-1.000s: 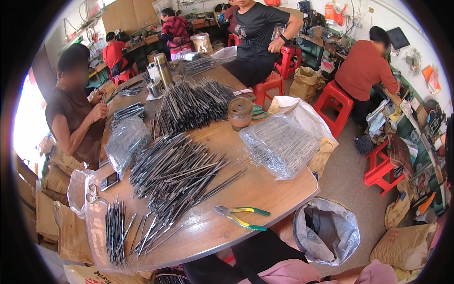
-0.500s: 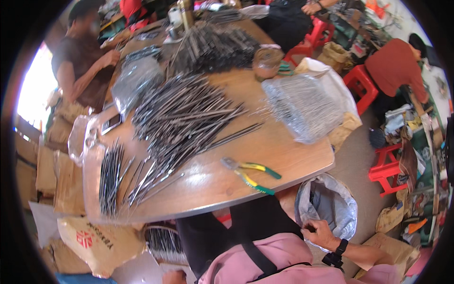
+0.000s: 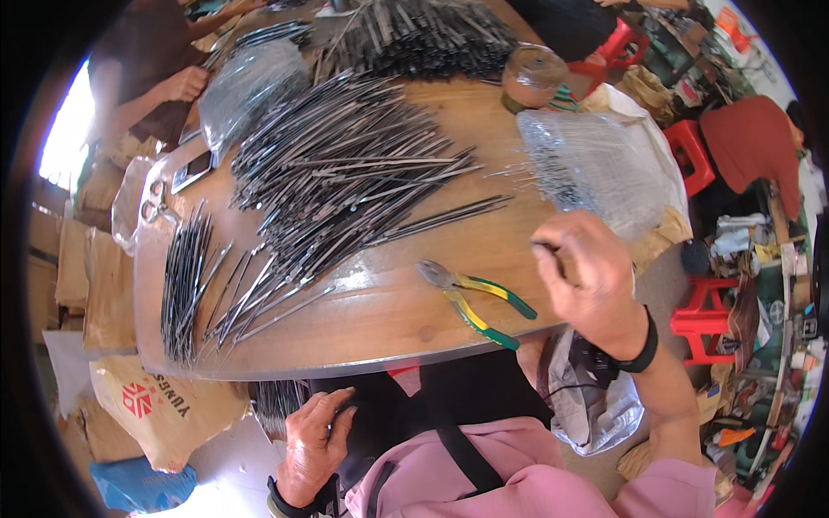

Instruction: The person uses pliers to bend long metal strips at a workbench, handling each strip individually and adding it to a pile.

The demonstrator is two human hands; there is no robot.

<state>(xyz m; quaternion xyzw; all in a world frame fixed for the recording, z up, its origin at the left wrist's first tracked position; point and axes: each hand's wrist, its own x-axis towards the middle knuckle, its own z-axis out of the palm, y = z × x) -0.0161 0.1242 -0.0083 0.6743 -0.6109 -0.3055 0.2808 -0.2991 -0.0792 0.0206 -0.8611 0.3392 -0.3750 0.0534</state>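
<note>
My right hand is raised over the right end of the table, its fingers curled in toward the thumb. Whether anything small is pinched there is hidden. Just beyond it lies a clear plastic bag of thin silvery wires. Pliers with green and yellow handles rest on the tabletop to its left. Below the table edge, my left hand hovers by my left thigh, fingers loosely bent, thumb apart, with nothing seen in it. A large heap of dark metal rods covers the table's middle, with a smaller bundle at left.
Scissors and a phone lie at the table's left edge. A brown round container stands at the back. A lined sack sits by my right leg. Red stools and other people are around.
My right hand has risen from beside the lined sack to above the table's right end. My left hand has come up into view by my thigh. The whole view has shifted somewhat.
</note>
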